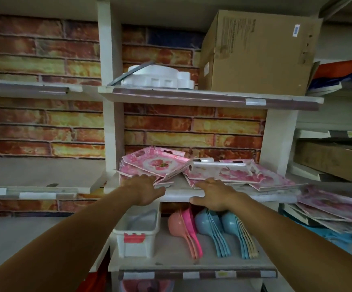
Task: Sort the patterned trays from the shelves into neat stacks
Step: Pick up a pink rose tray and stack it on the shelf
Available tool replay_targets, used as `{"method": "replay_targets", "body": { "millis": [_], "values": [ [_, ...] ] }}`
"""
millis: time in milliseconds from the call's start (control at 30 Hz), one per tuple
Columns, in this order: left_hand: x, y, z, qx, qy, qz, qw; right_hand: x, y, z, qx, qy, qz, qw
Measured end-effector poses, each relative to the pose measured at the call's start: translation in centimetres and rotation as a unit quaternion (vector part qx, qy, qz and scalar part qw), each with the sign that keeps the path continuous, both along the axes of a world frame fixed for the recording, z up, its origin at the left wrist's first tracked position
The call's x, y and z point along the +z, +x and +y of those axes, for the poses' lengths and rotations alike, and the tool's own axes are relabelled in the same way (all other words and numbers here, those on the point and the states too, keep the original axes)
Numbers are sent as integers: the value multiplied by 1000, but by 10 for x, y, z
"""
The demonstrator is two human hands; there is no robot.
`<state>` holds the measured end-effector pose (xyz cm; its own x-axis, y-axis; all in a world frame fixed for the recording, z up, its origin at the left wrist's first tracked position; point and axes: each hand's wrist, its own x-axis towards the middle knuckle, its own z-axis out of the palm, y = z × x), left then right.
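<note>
Head view looks down my two bare forearms to a white shelf (177,193) backed by brick-pattern wallpaper (44,127). On that shelf lie two loose heaps of pink floral plastic trays with cut-out handles. My left hand (144,190) lies palm down with its fingers straight, the fingertips touching the front edge of the left heap of trays (154,165), whose top tray sits tilted and skewed over the ones below. My right hand (213,194) is also flat and relaxed, fingers spread, with the fingertips at the front edge of the right heap of trays (240,173) and the thumb hanging over the shelf lip. Neither hand grips anything. The right heap is fanned out, paler trays lying crooked across pink ones.

More floral trays (330,207) lie in a slanting pile on a lower shelf at the far right, well apart from my hands.

Below my hands, on the next shelf down, stand a clear plastic box with a red latch (136,234), a nested bunch of pink plastic scoops (183,226) and two nested bunches of light blue plastic scoops (223,230), side by side. On the shelf above the trays sit a white moulded foam piece (160,77) and, to its right, a large brown cardboard box (257,53).
</note>
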<state>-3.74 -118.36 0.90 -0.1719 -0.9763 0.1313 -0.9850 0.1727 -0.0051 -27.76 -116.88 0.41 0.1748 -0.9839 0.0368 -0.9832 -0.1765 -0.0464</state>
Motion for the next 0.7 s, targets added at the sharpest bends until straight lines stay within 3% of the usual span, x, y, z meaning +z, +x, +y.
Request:
{"method": "replay_targets", "body": {
  "millis": [333,700],
  "values": [
    [2,-25,-100,-5,18,-18,1000,-1,-11,-116,13,5,3,1000],
    [-5,-90,-208,56,41,-14,997,-1,-51,-284,128,-11,2,992]
  ]
}}
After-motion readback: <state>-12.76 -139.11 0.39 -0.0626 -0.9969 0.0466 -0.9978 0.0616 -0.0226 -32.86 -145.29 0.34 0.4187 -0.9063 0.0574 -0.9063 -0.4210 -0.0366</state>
